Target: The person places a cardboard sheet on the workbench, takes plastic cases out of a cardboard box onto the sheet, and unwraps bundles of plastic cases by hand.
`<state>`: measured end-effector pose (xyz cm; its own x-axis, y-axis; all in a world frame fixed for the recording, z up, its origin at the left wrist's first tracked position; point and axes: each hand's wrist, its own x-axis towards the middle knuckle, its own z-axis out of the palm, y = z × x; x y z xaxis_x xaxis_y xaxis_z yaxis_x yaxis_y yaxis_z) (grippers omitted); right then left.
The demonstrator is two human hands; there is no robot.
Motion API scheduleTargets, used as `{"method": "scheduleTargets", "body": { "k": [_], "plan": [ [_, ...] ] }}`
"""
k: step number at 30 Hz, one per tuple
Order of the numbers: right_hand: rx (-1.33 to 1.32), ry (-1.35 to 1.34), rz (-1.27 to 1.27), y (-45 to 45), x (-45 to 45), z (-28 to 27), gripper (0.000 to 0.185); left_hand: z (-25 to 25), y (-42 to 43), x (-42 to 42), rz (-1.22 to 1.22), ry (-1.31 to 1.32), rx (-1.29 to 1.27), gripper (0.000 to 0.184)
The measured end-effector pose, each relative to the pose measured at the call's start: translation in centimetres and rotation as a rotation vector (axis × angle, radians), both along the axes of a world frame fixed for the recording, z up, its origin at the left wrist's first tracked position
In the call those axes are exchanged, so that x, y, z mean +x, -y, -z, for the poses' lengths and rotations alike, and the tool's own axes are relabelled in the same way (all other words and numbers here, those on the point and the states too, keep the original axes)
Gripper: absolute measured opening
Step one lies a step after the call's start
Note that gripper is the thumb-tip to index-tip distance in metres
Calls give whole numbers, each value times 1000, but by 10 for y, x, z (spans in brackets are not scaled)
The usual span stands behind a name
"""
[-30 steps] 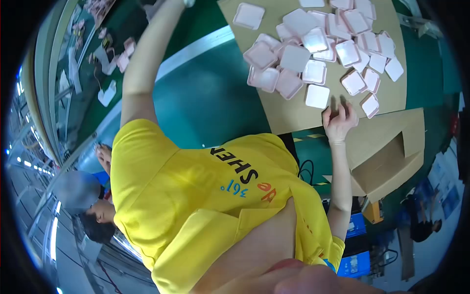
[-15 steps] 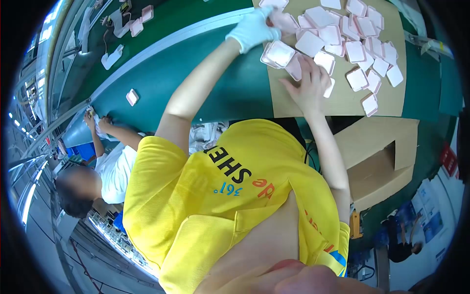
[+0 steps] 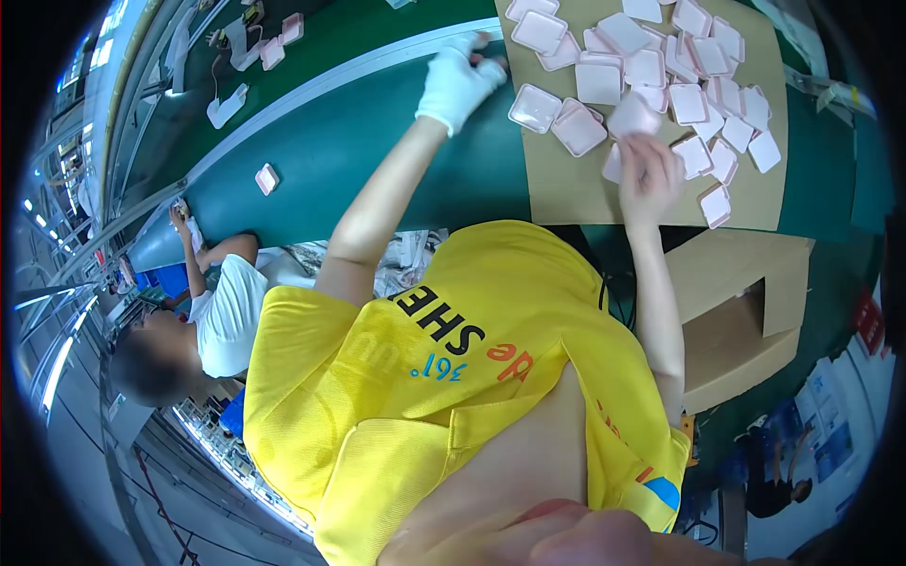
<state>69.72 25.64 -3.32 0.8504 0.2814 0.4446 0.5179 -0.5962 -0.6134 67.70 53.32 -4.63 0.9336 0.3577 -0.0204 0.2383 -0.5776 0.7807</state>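
Observation:
My left hand (image 3: 461, 80), in a white glove with bare fingertips, is over the green surface just left of the cardboard sheet. Its fingers are apart and empty. My right hand (image 3: 651, 177) is bare, its fingertips closed on the lower edge of a pale pink square plastic case (image 3: 634, 115), which is blurred by motion. Many similar pink and white square pieces lie loose and overlapping on the cardboard sheet (image 3: 566, 193). Between my hands rest a case with a raised rim (image 3: 535, 108) and an overlapping pair of pieces (image 3: 578, 128).
A single small case (image 3: 267, 179) lies on the green belt (image 3: 349, 123) at left. Beyond the pale rail are more pieces (image 3: 274, 52) and a cable. A co-worker (image 3: 226, 311) sits at left. An open cardboard box (image 3: 736, 321) stands below the sheet at right.
My left hand has let go of a piece and drawn back left off the sheet. My right hand has moved right, now with a case at its fingertips.

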Motion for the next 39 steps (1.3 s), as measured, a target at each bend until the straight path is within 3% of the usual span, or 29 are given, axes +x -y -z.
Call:
{"method": "scheduleTargets", "body": {
  "k": [2,5,10,13,14,16,18,22,23,25,33,38,39],
  "plan": [
    [-30,7,32,25,-14,-6,12,-9,14,-9,123,27,107,47],
    [-128,11,69,53,-26,-2,12,-12,29,-13,616,26,575,48],
    [-269,-41,27,76,-38,16,12,-33,8,7,738,-181,540,58],
    [-182,-65,78,71,-39,34,21,-35,-27,41,316,23,194,53],
    [-106,-100,149,66,-40,40,29,-31,-40,63,319,48,220,53],
    [23,-179,240,63,-43,53,34,-17,-67,125,60,-58,-47,59],
    [140,-274,335,61,-40,60,40,-20,-74,186,-68,-142,156,70],
    [-70,-115,358,65,-40,69,46,4,-76,282,33,-107,53,69],
    [-96,-106,360,66,-42,71,45,-62,-119,145,33,-99,48,69],
    [-147,-85,379,65,-45,77,44,-59,-112,164,48,-75,36,69],
    [-88,-119,430,63,-46,79,43,31,-123,505,36,-4,-8,69],
    [-48,-130,440,65,-41,81,38,29,-110,503,-100,-13,11,69],
    [-47,-170,409,66,-42,84,37,29,-69,478,-46,28,71,66]
  ]
}}
